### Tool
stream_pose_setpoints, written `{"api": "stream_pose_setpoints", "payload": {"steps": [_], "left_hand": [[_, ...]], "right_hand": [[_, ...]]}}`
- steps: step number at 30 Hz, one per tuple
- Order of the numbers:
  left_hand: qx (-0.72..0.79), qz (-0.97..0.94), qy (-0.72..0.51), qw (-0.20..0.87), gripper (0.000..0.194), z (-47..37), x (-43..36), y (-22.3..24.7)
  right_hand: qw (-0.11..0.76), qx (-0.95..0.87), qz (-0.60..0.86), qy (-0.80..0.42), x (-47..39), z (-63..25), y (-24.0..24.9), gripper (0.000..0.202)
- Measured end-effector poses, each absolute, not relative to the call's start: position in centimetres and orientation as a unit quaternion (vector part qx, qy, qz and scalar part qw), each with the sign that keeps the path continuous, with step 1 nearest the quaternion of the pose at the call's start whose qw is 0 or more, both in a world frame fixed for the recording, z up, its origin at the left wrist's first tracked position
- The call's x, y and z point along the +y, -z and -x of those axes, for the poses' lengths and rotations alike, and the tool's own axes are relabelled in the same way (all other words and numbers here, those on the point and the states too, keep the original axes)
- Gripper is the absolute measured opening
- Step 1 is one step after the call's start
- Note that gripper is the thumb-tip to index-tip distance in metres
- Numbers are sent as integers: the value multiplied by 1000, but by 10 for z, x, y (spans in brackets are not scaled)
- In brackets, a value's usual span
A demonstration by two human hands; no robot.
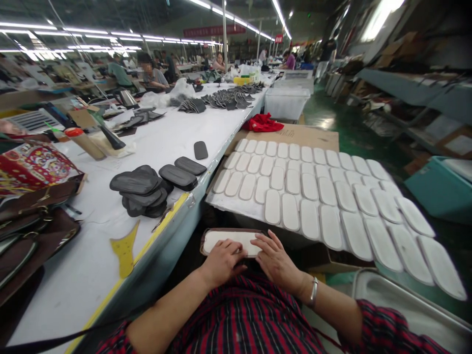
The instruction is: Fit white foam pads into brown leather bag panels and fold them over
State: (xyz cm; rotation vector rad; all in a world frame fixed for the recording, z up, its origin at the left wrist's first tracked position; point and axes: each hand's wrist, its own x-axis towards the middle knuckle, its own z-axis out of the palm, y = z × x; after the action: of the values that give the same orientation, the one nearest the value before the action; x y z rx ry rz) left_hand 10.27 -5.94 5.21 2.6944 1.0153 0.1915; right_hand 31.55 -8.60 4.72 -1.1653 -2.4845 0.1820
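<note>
In front of my body, just above my lap, lies a long white panel [217, 239] with rounded ends. A dark brown rim [202, 242] surrounds it, like the base of a bag. My left hand [222, 261] is bent over its near edge, fingertips on the white face and thumb below. My right hand [276, 259] lies across the panel's right end with its fingers stretched and slightly apart; its thumb is hidden. Rows of similar white rounded panels [320, 189] lie on a board ahead to the right. Dark grey oval pieces [140, 189] are piled on the table to the left.
The long white table [88, 236] holds a yellow template [123, 250], brown bags [40, 216], an orange-topped bottle [84, 142] and stacked dark pieces [224, 100]. A red cloth [263, 123] lies beyond the panels. A teal bin [438, 189] stands right. Other people work farther back.
</note>
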Motion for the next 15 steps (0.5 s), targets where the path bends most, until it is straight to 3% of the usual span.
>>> {"api": "stream_pose_setpoints", "payload": {"steps": [8, 12, 15], "left_hand": [[422, -887, -106, 153, 21, -121, -62, -48], [476, -820, -152, 278, 13, -122, -47, -51], [488, -703, -264, 445, 56, -91, -29, -56]], "right_hand": [[132, -845, 509, -100, -79, -306, -51, 19], [108, -824, 549, -95, -77, -298, -56, 20], [104, -807, 571, -106, -71, -302, -60, 36]]}}
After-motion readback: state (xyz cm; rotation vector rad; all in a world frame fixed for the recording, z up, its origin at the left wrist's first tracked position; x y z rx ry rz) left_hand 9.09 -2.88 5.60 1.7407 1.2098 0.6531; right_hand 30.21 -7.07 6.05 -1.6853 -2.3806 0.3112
